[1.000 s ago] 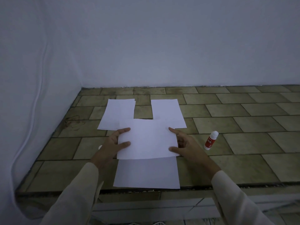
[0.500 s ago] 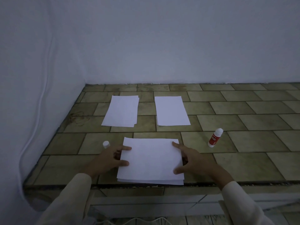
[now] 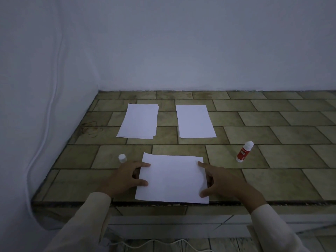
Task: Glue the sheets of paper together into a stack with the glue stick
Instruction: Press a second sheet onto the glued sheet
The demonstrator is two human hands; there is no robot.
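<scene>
Change: since a second ago, you have brought the sheet down from in front of the far piles and laid it on the near stack [image 3: 172, 179], which now lies flat at 6 o'clock on the table [image 3: 272, 180].
Left hand: your left hand [image 3: 127, 177] rests at 9 o'clock of the stack, fingers spread, the fingertips on its left edge; it presses and does not grasp anything.
Right hand: your right hand [image 3: 223, 182] does the same at 3 o'clock, index finger on the far right corner, thumb near the front corner.
Alignment: edges look almost even; a thin lower edge shows at the front right corner.
Glue stick: the glue stick [image 3: 244, 151] stands alone at 2 o'clock of the stack, well apart from your right hand.
Cap: the white cap [image 3: 122, 158] stands just beyond your left hand, so the stick looks open.
Other paper: the left pile [image 3: 138, 122] and the right pile [image 3: 195, 121] wait at 12 o'clock, side by side.
Meaning: I judge one more sheet is now joined; you probably need to smooth it, then take the glue stick again.
</scene>
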